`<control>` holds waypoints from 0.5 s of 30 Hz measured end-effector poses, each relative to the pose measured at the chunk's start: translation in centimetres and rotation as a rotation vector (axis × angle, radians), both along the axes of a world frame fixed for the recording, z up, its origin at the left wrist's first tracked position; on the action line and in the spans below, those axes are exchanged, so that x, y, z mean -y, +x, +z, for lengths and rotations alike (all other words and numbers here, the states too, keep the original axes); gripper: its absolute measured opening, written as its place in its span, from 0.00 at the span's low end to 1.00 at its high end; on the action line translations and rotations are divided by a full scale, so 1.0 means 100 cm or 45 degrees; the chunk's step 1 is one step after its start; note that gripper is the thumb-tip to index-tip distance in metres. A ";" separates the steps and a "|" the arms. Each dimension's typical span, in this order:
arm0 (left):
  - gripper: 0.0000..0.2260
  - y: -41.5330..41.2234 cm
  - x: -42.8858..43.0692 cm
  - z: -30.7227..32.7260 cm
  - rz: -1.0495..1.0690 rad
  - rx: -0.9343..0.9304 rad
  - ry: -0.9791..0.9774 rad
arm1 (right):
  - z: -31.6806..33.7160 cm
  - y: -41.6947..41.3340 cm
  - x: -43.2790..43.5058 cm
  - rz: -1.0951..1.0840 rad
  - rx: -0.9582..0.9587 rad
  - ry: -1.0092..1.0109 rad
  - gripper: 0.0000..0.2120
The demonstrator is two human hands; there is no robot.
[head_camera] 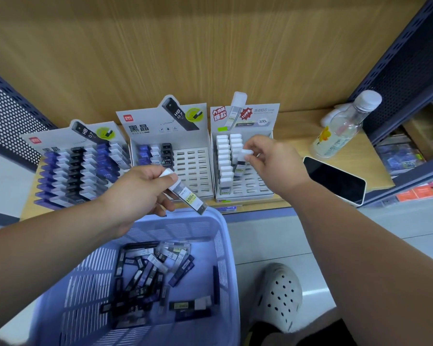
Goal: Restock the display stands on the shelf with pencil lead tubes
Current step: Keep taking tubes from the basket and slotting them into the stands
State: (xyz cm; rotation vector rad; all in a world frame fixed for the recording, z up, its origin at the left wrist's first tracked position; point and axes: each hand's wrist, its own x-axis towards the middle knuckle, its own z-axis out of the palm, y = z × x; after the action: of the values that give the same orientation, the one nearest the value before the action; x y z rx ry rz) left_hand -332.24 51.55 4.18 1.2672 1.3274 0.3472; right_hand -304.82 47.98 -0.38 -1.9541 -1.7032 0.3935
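Wood-grain shelf (pixel 375 166) with a wood back panel, three cardboard display stands in a row on it.

Tube in play: white-capped lead tube (pixel 241 163), pinched at the cap by right hand (pixel 268 156), thumb and fingertips curled on it. It hangs over the right stand (pixel 253 188), near where the white-cap rows end and the bare slots begin. Long axis close to upright, cap up and leaning slightly right, dark end down toward the tray. Can't tell if the lower end is already in a slot or just above one. Judgement: this is the seating step. Target slot is straight below that end, so the move is a short push down along the tube's own axis, right hand only.

Second tube (pixel 185 193), same type, is gripped in left hand (pixel 140 193), thumb over the cap end. Axis diagonal: cap up-left, dark end down-right, poking over the far rim of the blue basket (pixel 229 270). It sits left of the right stand, in front of the middle stand (pixel 193 168), so the right hand is nearer the open slots. This tube likely needs turning cap-up before it goes in.

Middle stand is mostly bare slots; left stand (pixel 78 168) looks full. Loose tubes (pixel 148 273) lie in the basket bottom, mostly dark ones. Phone (pixel 335 181) and clear bottle (pixel 343 128) are on the shelf, right of the stands.
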 end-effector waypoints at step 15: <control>0.11 0.004 0.005 0.005 0.062 0.047 0.103 | -0.027 -0.008 0.002 0.103 0.533 -0.045 0.18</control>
State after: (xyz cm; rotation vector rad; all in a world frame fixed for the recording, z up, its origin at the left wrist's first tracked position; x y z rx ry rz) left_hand -331.85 51.03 4.69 1.2915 1.3258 0.4605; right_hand -305.66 47.74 -3.04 -2.1058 -2.0461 0.0398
